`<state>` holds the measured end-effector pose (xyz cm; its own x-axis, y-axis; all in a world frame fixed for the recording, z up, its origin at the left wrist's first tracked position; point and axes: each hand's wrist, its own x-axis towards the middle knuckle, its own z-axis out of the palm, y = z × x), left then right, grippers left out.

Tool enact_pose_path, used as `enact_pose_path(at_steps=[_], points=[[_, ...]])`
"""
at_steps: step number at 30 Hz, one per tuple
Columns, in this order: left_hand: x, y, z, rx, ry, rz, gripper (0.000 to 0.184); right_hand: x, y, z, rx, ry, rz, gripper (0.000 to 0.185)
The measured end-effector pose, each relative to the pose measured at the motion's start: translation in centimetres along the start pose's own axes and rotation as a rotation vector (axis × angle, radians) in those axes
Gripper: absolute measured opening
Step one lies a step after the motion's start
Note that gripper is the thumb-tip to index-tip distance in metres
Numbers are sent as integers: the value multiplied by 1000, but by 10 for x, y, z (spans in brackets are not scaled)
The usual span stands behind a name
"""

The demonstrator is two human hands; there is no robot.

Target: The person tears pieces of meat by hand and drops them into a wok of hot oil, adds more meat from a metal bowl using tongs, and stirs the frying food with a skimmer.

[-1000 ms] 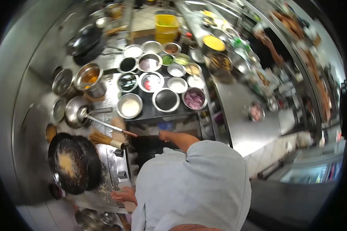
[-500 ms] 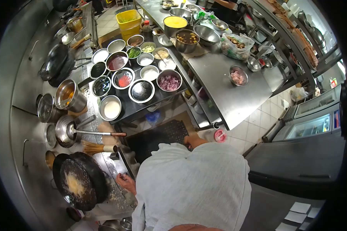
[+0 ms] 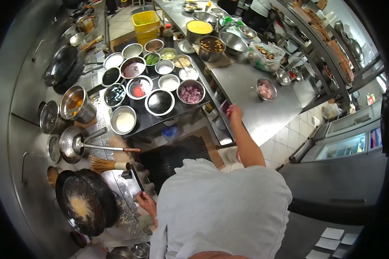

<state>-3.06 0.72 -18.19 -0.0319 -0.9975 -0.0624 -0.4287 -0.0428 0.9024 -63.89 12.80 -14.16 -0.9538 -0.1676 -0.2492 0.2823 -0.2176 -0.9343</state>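
My left hand (image 3: 147, 203) is low at the front edge of the steel stove top (image 3: 127, 196), fingers loosely apart, nothing visible in them. Beside it on the left sits a black wok (image 3: 84, 203) with a pale patch inside. A bamboo brush (image 3: 108, 165) lies just above. My right hand (image 3: 234, 112) is stretched forward to the near-left edge of the steel counter (image 3: 259, 123). Its fingers are curled together; whatever they hold, if anything, is too small to make out. A bowl of raw meat (image 3: 266, 89) stands farther right on that counter.
Several bowls of ingredients cover the black stand ahead, including chopped purple onion (image 3: 191, 93) and a white liquid (image 3: 124, 120). A perforated skimmer and ladle (image 3: 78, 144) lie at the left. A yellow bin (image 3: 145, 26) stands at the back. Shelves run under the counter.
My right hand has risen from low in front of my body, forward and right to the counter edge. My left hand has stayed by the stove edge, shifting slightly.
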Motion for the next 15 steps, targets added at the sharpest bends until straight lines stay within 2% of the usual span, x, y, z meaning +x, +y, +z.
enact_pose_path(at_steps=[1,2,5,7,9,11,13,14,15], points=[[5,-1,4,-29,-43,-9,26,29,-19,-17,42,146,73,34],[10,7,4,125,-67,130,25,57,-34,-41,135,212,94,35],[20,72,20,58,-119,38,24,128,-76,-95,310,457,110,40],[36,71,36,62,-75,74,22,143,-89,-122,254,276,73,45],[50,89,54,89,-158,81,21,148,-94,-125,144,317,-9,46],[64,113,74,87,-137,135,20,158,-97,-132,203,359,116,41],[82,130,92,121,-214,224,19,159,-95,-132,150,421,71,35],[85,166,97,157,-218,263,19,159,-97,-127,140,401,76,35],[88,183,108,161,-203,251,19,158,-96,-125,-32,444,67,31]])
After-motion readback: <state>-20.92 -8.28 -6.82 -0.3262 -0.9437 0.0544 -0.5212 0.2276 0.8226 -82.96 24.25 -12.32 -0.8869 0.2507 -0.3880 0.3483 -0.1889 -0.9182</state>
